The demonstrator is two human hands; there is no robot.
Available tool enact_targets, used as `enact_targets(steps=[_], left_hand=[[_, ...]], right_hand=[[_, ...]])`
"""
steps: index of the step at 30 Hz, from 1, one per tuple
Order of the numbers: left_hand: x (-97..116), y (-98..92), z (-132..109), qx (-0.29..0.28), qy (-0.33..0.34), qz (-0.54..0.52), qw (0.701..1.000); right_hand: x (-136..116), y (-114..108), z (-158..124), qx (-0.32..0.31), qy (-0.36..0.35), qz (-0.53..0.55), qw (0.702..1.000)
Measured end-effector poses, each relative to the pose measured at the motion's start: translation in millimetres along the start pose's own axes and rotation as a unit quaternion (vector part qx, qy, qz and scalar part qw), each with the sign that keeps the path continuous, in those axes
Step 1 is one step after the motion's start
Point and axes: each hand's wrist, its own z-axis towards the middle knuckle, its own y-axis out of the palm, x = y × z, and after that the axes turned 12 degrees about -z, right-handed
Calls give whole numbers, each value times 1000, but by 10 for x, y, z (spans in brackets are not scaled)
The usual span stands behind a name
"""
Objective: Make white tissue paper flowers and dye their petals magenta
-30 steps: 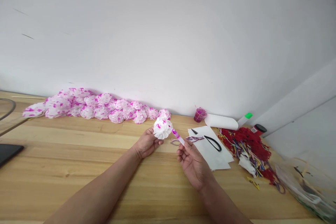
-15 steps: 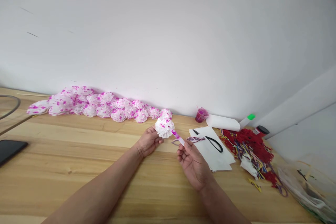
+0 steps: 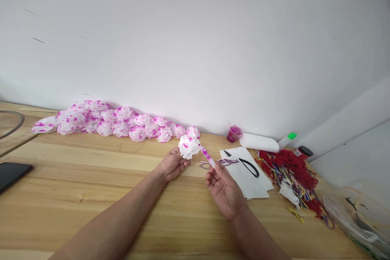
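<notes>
My left hand [image 3: 173, 165] is closed on a white paper flower [image 3: 189, 147] with magenta spots, gripping it from its left and underside. Pinched between the thumb and fingers of my right hand [image 3: 224, 189] is a narrow white stick [image 3: 208, 157] with magenta stains toward its upper end. The stick's tip is close to the flower's right edge; I cannot tell whether they touch. Behind the hands, a row of similar spotted paper flowers [image 3: 122, 122] lies along the wall.
A cup of magenta colour [image 3: 234, 133] and a white roll [image 3: 258, 142] stand by the wall. Black-handled scissors [image 3: 250, 168] rest on white paper sheets [image 3: 254, 189]. Farther right are tangled red and coloured yarns [image 3: 295, 170] and a plastic bag [image 3: 350, 219]. A dark phone [image 3: 14, 174] lies left.
The flower has shifted slightly left and turned a little in my left hand. The stick's stained tip has drawn slightly away from it. My right hand has barely moved.
</notes>
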Motion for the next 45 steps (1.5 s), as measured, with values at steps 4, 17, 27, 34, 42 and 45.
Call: enact_targets(steps=[4, 17, 27, 34, 42, 45], left_hand=[[8, 22, -22, -3, -17, -5, 1000], [4, -16, -11, 5, -11, -23, 1000], [1, 11, -28, 8, -20, -23, 1000], [4, 8, -12, 9, -11, -31, 999], [-18, -83, 28, 9, -17, -24, 1000], [-28, -104, 40, 12, -18, -22, 1000]], right_hand=[[17, -15, 91, 22, 17, 23, 999], [171, 91, -98, -33, 71, 47, 996], [68, 96, 63, -15, 29, 37, 999], [13, 66, 37, -22, -10, -2, 1000], [192, 92, -22, -42, -10, -57, 997], [199, 116, -12, -42, -2, -71, 997]])
